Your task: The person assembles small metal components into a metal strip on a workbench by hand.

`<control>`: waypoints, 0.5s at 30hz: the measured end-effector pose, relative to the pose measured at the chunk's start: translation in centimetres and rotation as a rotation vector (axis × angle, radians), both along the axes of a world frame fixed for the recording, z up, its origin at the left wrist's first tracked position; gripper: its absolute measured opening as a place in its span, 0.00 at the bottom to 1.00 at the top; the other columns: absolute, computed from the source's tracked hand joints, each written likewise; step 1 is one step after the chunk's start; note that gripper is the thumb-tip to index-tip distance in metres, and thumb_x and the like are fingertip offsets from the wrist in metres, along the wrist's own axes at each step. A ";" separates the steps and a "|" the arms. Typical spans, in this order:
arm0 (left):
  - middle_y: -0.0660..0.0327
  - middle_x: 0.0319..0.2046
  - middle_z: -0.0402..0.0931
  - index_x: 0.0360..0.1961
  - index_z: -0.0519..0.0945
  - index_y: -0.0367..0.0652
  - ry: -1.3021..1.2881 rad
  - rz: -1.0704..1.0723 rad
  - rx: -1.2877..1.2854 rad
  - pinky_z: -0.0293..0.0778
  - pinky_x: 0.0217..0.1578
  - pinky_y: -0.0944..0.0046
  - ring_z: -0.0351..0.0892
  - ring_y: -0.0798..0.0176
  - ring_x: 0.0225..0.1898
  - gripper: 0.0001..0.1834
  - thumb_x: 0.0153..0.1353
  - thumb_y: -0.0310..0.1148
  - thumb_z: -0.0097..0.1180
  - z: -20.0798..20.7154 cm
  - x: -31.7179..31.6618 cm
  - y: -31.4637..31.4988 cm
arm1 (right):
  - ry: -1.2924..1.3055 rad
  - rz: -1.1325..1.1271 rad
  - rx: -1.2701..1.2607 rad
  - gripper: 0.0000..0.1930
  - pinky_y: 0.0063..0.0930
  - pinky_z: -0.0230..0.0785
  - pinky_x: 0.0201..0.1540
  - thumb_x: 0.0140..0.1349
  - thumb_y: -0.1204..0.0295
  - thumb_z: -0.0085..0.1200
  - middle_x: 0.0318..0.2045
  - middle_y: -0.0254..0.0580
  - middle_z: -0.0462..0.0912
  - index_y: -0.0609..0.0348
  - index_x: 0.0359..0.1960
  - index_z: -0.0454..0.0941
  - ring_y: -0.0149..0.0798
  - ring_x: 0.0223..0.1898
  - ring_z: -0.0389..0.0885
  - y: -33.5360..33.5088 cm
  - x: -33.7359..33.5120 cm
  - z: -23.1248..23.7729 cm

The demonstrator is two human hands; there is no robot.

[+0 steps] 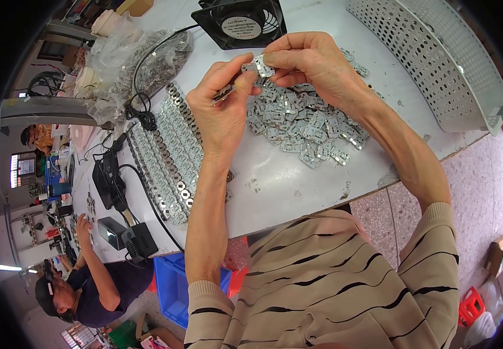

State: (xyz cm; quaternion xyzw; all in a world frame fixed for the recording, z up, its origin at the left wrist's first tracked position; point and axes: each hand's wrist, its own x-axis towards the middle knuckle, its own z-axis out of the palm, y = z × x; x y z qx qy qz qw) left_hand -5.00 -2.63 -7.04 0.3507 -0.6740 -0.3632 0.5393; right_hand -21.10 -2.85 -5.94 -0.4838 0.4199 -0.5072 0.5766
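My left hand point(221, 104) and my right hand point(320, 68) meet over the far middle of the table. Between their fingertips is a small silvery metal plate point(261, 66), pinched from both sides. Another thin metal piece point(221, 95) shows in the curl of my left fingers; its full shape is hidden. Just below my hands lies a loose heap of similar metal plates point(307, 122). To the left of my left forearm, many such plates and round-holed metal pieces lie in tight, neat rows point(167, 154).
A black fan point(243, 26) stands at the far edge, its cable running left. At right is a grey perforated basket point(432, 64). Clear plastic bags of small parts point(141, 61) and black power adapters point(109, 180) lie left. A blue crate point(173, 294) sits below; a co-worker point(82, 291) works at left.
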 end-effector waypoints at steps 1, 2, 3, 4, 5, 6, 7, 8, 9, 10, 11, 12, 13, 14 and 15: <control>0.61 0.29 0.75 0.40 0.78 0.34 0.003 0.002 -0.002 0.76 0.27 0.74 0.74 0.71 0.24 0.12 0.53 0.19 0.54 0.0 0.0 0.1 | -0.003 -0.003 0.001 0.10 0.15 0.72 0.30 0.52 0.71 0.55 0.26 0.36 0.76 0.66 0.32 0.76 0.24 0.25 0.75 0.0 0.0 -0.1; 0.61 0.28 0.74 0.40 0.78 0.34 -0.036 0.005 -0.032 0.75 0.26 0.74 0.74 0.72 0.24 0.12 0.53 0.18 0.53 0.0 0.0 0.1 | 0.000 -0.001 0.000 0.10 0.15 0.72 0.30 0.52 0.71 0.55 0.26 0.36 0.76 0.66 0.32 0.76 0.24 0.25 0.75 -0.1 0.1 -0.2; 0.62 0.27 0.73 0.40 0.78 0.35 -0.074 0.009 -0.063 0.75 0.26 0.75 0.74 0.72 0.24 0.12 0.53 0.18 0.53 0.0 0.0 0.1 | -0.026 -0.012 0.010 0.09 0.17 0.73 0.30 0.51 0.73 0.55 0.25 0.38 0.76 0.67 0.31 0.77 0.26 0.26 0.75 -0.1 0.1 -0.2; 0.62 0.27 0.73 0.40 0.78 0.35 -0.067 0.019 -0.068 0.75 0.26 0.75 0.74 0.72 0.24 0.12 0.53 0.18 0.53 -0.1 0.0 0.1 | -0.050 -0.017 0.016 0.08 0.20 0.74 0.30 0.49 0.74 0.56 0.25 0.40 0.76 0.69 0.29 0.77 0.29 0.26 0.76 -0.2 0.2 -0.2; 0.62 0.26 0.73 0.39 0.78 0.35 -0.129 0.043 -0.125 0.75 0.26 0.75 0.73 0.72 0.24 0.12 0.52 0.17 0.53 -0.3 0.1 -0.1 | -0.043 -0.007 0.011 0.08 0.20 0.74 0.30 0.49 0.74 0.56 0.25 0.40 0.76 0.69 0.29 0.77 0.29 0.26 0.76 -0.3 0.2 -0.2; 0.63 0.25 0.72 0.39 0.78 0.35 -0.191 0.070 -0.180 0.75 0.26 0.75 0.73 0.73 0.24 0.12 0.52 0.17 0.53 -0.6 0.2 -0.3 | -0.047 0.004 0.029 0.08 0.19 0.74 0.30 0.49 0.75 0.56 0.24 0.40 0.76 0.69 0.29 0.76 0.29 0.25 0.76 -0.3 0.2 -0.3; 0.63 0.25 0.72 0.39 0.78 0.35 -0.183 0.078 -0.183 0.75 0.26 0.75 0.73 0.73 0.24 0.12 0.52 0.17 0.53 -0.7 0.2 -0.4 | -0.051 0.012 0.049 0.08 0.19 0.74 0.29 0.49 0.75 0.56 0.24 0.40 0.75 0.70 0.29 0.76 0.29 0.25 0.76 -0.4 0.2 -0.3; 0.63 0.25 0.71 0.37 0.78 0.35 -0.220 0.111 -0.219 0.75 0.25 0.75 0.72 0.73 0.24 0.11 0.51 0.16 0.53 -0.9 0.2 -0.6 | -0.042 0.020 0.046 0.08 0.19 0.74 0.29 0.49 0.75 0.56 0.24 0.40 0.75 0.70 0.29 0.76 0.29 0.25 0.76 -0.5 0.1 -0.4; 0.63 0.24 0.71 0.36 0.78 0.34 -0.258 0.143 -0.254 0.75 0.25 0.75 0.72 0.73 0.24 0.10 0.51 0.16 0.53 -1.1 0.2 -0.7 | -0.069 0.030 0.079 0.08 0.18 0.75 0.29 0.50 0.76 0.55 0.24 0.40 0.75 0.70 0.30 0.76 0.28 0.24 0.76 -0.7 0.1 -0.4; 0.63 0.24 0.71 0.36 0.78 0.34 -0.252 0.150 -0.254 0.75 0.25 0.75 0.72 0.73 0.24 0.10 0.51 0.16 0.53 -1.1 0.1 -0.8 | -0.099 0.037 0.115 0.08 0.17 0.75 0.29 0.50 0.77 0.55 0.25 0.40 0.76 0.71 0.30 0.76 0.28 0.24 0.76 -0.8 0.1 -0.5; 0.63 0.24 0.71 0.35 0.78 0.34 -0.256 0.161 -0.235 0.75 0.24 0.75 0.72 0.73 0.24 0.10 0.50 0.16 0.53 -1.2 0.1 -0.9 | -0.092 0.042 0.114 0.08 0.17 0.75 0.29 0.50 0.77 0.55 0.25 0.40 0.76 0.71 0.30 0.76 0.28 0.24 0.76 -0.9 0.1 -0.6; 0.63 0.25 0.72 0.34 0.78 0.34 -0.261 0.172 -0.216 0.75 0.24 0.75 0.72 0.73 0.24 0.09 0.50 0.16 0.53 -1.2 0.1 -0.9 | -0.082 0.043 0.124 0.07 0.17 0.75 0.29 0.51 0.77 0.55 0.25 0.40 0.76 0.71 0.30 0.76 0.28 0.24 0.76 -1.0 0.2 -0.7; 0.63 0.25 0.72 0.34 0.78 0.34 -0.256 0.175 -0.215 0.75 0.24 0.75 0.72 0.73 0.24 0.09 0.50 0.16 0.53 -1.3 0.2 -1.0 | -0.072 0.041 0.134 0.07 0.16 0.76 0.29 0.51 0.78 0.54 0.26 0.41 0.76 0.71 0.31 0.76 0.28 0.24 0.77 -1.1 0.2 -0.8; 0.63 0.25 0.72 0.34 0.78 0.34 -0.263 0.171 -0.183 0.75 0.24 0.75 0.72 0.74 0.24 0.09 0.50 0.16 0.53 -1.3 0.2 -1.1 | -0.067 0.043 0.134 0.07 0.16 0.76 0.29 0.51 0.78 0.54 0.26 0.41 0.76 0.71 0.31 0.76 0.28 0.24 0.77 -1.2 0.3 -0.8; 0.63 0.26 0.73 0.34 0.79 0.34 -0.270 0.166 -0.150 0.75 0.24 0.75 0.72 0.74 0.25 0.09 0.50 0.16 0.53 -1.3 0.3 -1.2 | -0.062 0.036 0.147 0.08 0.17 0.76 0.30 0.52 0.78 0.54 0.26 0.42 0.76 0.72 0.31 0.76 0.29 0.25 0.77 -1.3 0.3 -0.8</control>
